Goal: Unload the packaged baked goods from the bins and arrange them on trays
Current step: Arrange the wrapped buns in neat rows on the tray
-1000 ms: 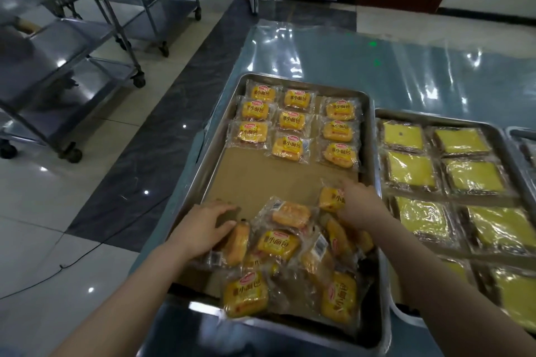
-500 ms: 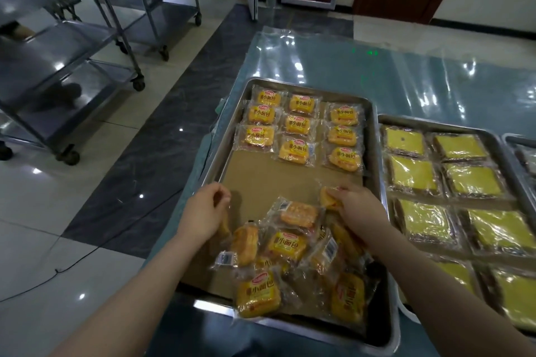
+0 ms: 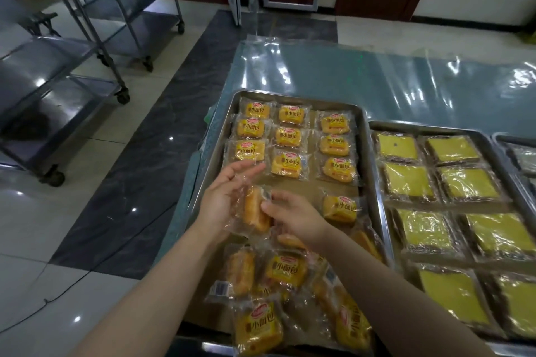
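left grip (image 3: 223, 197) is off the loose pile at the near end of the steel tray (image 3: 216, 153). It's now raised over the brown paper liner (image 3: 301, 191), fingers out straight, carrying a clear-wrapped orange bun packet (image 3: 255, 209) edge-on. right grip (image 3: 293, 216) has let go of the yellow-labelled bun packet (image 3: 340, 208) it had. That one now lies flat on the liner under the right-hand column, starting a fourth row. right grip has crossed left and pinches the far end of the carried packet.
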`<state>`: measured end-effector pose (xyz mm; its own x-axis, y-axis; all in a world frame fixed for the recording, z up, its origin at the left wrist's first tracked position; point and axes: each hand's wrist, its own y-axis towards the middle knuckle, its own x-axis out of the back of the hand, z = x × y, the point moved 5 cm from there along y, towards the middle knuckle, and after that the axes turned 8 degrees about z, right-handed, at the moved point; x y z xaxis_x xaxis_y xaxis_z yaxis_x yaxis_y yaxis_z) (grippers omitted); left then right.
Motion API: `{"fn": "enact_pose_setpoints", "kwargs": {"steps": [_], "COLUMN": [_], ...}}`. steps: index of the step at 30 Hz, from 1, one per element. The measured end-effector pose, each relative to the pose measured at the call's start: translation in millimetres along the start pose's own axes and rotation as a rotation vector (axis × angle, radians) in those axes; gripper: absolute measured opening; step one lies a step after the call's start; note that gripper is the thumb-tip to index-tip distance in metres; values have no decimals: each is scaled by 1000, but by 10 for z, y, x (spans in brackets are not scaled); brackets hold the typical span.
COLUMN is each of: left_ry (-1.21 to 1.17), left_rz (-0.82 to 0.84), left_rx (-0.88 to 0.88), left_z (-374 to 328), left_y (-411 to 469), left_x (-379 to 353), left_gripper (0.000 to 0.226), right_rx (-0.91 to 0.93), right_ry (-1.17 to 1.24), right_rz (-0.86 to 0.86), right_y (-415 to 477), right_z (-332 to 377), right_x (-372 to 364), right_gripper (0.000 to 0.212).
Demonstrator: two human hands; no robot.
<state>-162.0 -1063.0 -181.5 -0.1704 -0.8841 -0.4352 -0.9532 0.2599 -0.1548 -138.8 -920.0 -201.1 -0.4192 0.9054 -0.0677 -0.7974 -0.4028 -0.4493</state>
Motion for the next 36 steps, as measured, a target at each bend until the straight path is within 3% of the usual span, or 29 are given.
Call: {"fn": "enact_pose_setpoints", "kwargs": {"steps": [2,4,6,8,10,13,16,19,22,28,34,36], "left_ry": [68,184,426,575,629,704,859,1181,1413,1507,1557,1490], "left_rz": [-9,-12,-96,-174,-176,-148,-115,-13,172,315,118,74], "left_rx": [26,97,153,167,183,221,215,91,54,352,306,373], "left_z": [39,119,177,218,267,327,365,356,481,753,585,516], "left_y": [-35,-102,-176,-213,-221,-236,-254,-189,-27,127,100,90], "left_x": [56,131,234,326,369,424,462,343,109,58,228,291], "left_gripper": [27,37,51,51,48,50,51,59,72,95,71,71], "right_rx": [6,93,180,219,151,60,122,177,138,89,148,166], "right_ry": [197,248,79,-286,-616,-783,-909,-1123,-1051,-1087,-871,-879], "right_rz": [-99,-254,-472,-628,-503,-191,-285,-355,-172,-129,-308,-322], "right_y": [33,46,12,19,161,341,335,310,325,333,240,227], "right_z": [-32,-37,0,44,14,-209,-242,-204,-272,-354,-283,-255], "right_x": [50,147,259,316,227,7,41,142,146,200,316,341], "right_gripper": [40,34,30,32,32,31,29,43,62,65,39,33]}}
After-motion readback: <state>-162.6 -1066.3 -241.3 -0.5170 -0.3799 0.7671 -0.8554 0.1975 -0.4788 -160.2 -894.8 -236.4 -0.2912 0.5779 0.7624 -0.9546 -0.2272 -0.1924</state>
